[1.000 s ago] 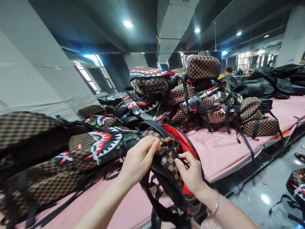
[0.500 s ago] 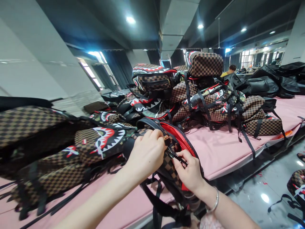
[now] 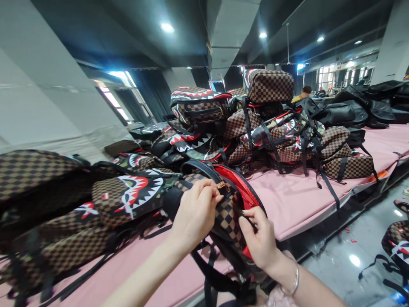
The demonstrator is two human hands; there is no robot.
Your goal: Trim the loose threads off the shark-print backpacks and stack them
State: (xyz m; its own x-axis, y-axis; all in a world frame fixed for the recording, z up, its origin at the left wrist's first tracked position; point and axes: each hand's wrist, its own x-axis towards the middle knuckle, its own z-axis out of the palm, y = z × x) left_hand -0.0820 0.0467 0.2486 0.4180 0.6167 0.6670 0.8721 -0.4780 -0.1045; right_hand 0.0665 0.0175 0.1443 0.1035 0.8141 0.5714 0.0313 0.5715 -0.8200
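A brown-checkered backpack (image 3: 228,217) stands in front of me at the table's edge, its top unzipped and red lining showing. At its upper side, my left hand (image 3: 196,209) is closed with thumb and fingers pinched against the bag, just below a gold zipper pull (image 3: 220,185). What exactly lies under those fingertips is hidden. My right hand (image 3: 260,234) is closed too, pinching a thin dark piece of the bag along the open zipper edge. A bracelet circles the right wrist. Black straps hang from the bag's lower part.
More checkered backpacks with shark-mouth prints (image 3: 140,192) lie to the left. A tall heap of similar bags (image 3: 201,111) rises behind, on the pink-covered table (image 3: 297,200). Black bags (image 3: 341,113) lie far right. Another bag (image 3: 398,243) is on the floor. A person (image 3: 305,93) is in the background.
My hands have moved apart: the right hand has shifted slightly right and down along the zipper edge, the left slightly left and down. The camera view has shifted a little right.
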